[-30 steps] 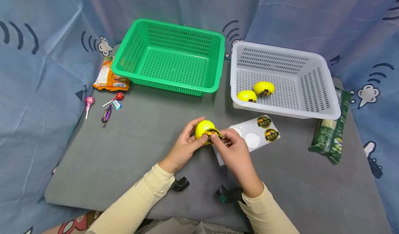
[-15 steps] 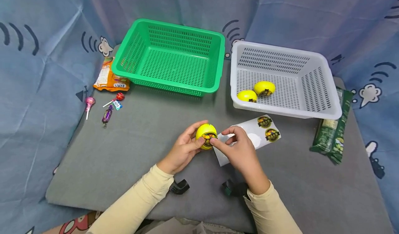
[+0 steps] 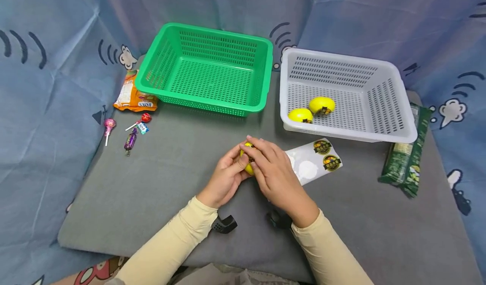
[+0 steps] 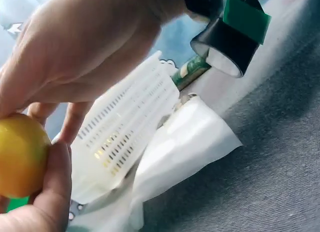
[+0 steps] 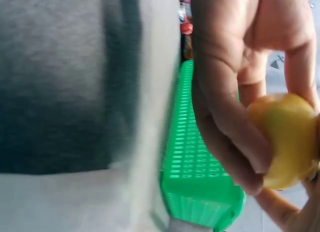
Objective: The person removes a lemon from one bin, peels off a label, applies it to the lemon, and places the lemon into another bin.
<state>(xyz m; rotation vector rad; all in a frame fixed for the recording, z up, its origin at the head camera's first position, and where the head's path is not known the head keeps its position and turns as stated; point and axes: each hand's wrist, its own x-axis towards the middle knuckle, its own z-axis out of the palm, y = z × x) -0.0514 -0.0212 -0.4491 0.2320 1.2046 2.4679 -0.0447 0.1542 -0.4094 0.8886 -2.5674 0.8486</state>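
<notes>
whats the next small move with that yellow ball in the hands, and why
Probably lift the right hand away and carry the yellow ball over to the white basket. Both hands wrap the ball now, the right one covering its front, the left hand cupping it. Two balls bearing stickers already lie in that basket, while the green basket holds none.

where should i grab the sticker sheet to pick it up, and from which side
Pinch the sticker sheet at its bare white middle edge, coming from the near side. It lies nearly flat on the grey mat; two stickers fill the far right end, and the right hand covers its left end.
</notes>
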